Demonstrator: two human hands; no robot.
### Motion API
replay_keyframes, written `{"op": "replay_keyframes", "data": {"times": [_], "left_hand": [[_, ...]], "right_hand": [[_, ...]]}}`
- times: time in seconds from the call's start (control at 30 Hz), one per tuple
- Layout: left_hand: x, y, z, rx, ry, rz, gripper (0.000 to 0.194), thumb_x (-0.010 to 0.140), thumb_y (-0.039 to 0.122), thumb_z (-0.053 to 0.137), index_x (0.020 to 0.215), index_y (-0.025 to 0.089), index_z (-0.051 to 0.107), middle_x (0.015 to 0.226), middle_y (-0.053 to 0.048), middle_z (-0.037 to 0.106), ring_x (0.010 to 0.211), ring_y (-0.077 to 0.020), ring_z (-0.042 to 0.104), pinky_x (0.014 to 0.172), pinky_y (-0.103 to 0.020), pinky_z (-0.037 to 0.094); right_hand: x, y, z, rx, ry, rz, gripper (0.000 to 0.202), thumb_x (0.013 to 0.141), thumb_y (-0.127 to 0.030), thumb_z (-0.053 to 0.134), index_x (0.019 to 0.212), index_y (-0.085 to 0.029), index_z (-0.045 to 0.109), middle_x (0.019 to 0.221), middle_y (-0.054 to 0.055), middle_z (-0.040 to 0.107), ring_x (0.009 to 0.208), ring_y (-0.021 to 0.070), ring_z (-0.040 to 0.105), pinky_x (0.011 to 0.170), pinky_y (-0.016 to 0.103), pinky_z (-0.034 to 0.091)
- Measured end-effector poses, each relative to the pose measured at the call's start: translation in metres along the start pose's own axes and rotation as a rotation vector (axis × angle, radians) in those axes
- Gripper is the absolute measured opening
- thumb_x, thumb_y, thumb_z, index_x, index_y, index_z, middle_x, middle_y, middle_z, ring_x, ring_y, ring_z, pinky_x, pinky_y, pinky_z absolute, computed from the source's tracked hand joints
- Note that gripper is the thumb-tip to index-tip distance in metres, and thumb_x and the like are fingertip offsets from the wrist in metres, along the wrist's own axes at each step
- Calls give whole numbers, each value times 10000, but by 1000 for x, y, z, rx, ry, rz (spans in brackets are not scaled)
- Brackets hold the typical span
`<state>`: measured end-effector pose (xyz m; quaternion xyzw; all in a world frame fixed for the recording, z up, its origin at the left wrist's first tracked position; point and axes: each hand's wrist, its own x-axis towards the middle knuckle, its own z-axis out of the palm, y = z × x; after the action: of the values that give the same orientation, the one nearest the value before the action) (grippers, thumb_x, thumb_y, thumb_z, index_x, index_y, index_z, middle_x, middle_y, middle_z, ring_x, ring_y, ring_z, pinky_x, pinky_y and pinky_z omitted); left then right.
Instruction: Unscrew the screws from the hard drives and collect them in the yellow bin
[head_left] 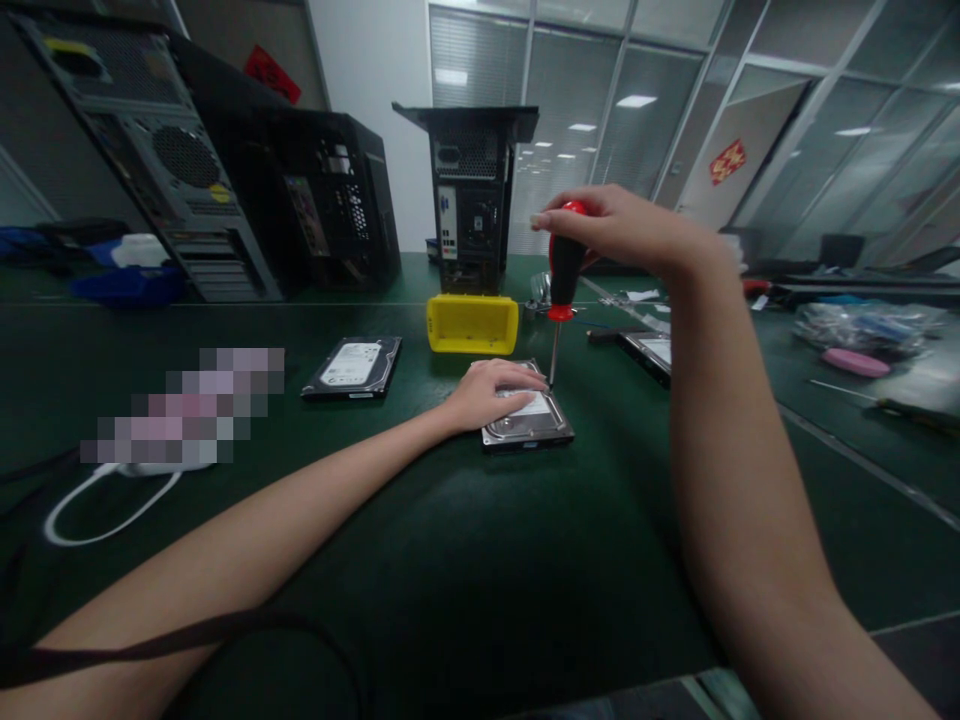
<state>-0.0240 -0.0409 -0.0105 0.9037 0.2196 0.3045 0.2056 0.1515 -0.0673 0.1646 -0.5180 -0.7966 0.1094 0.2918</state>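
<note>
My left hand [495,393] lies flat across the top of a hard drive [529,428], fingers stretched over its label and thumb apart. In my right hand [611,225] is a screwdriver [566,275] with a red and black handle, gripped from above. The screwdriver stands nearly upright, and its tip meets the right edge of the hard drive beside my left fingertips. Whether a screw sits under the tip is too small to tell. Just behind the drive stands a yellow plastic bin [472,325].
A second hard drive [354,366] lies to the left; another drive [649,352] is partly behind my right forearm. Computer cases [472,200] stand at the back. A white cable [112,535] loops at left. Plastic bags [862,325] and a long thin tool [915,412] lie at right.
</note>
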Motion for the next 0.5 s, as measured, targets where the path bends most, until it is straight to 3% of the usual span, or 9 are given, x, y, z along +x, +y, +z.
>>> {"op": "replay_keyframes", "data": {"times": [0.5], "left_hand": [[0,-4,2,4,18,31,247,865,284,541,1052,236,696,1159,-21,674,1140,-199,574,1010,-415,406]], "right_hand": [[5,7,1,84,-14,-21,369,835,-519,555,924,-173,646,903,82,659,831,196,636,648,280,541]]}}
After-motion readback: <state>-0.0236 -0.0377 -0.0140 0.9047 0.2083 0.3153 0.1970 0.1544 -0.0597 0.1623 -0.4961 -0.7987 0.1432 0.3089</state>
